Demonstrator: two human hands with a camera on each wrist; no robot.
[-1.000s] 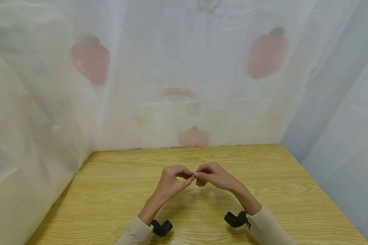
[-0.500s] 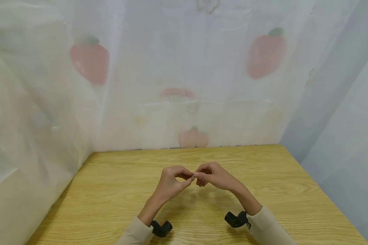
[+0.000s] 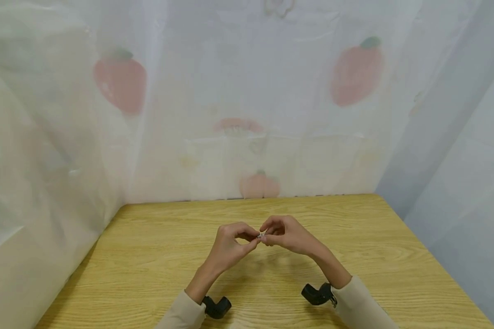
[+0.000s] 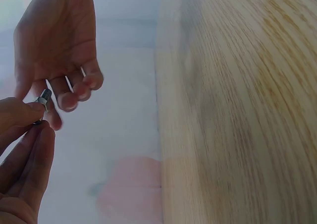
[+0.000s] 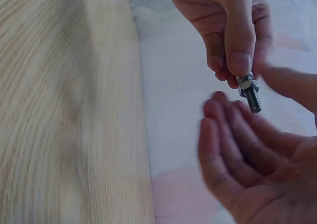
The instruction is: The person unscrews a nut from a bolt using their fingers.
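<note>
Thumb and fingertips of my left hand pinch a small metal bolt by one end, up above the table. A hex nut sits on the bolt, with the threaded end sticking out past it. The bolt's head is hidden by the left fingertips. Close to that threaded end is my right hand, its fingers loosely bent and parted from the thumb. In the right wrist view a gap shows between the right fingers and the bolt. Whether the right thumb touches the nut I cannot tell.
Below the hands lies a wood-grain table. A pale curtain with printed strawberries hangs along its back edge and continues down the left side. Black wrist camera mounts stick out from both sleeves.
The right fingers have let go of the nut end and lifted slightly away from the thumb, so more of the bolt shows. The left hand stays where it was.
</note>
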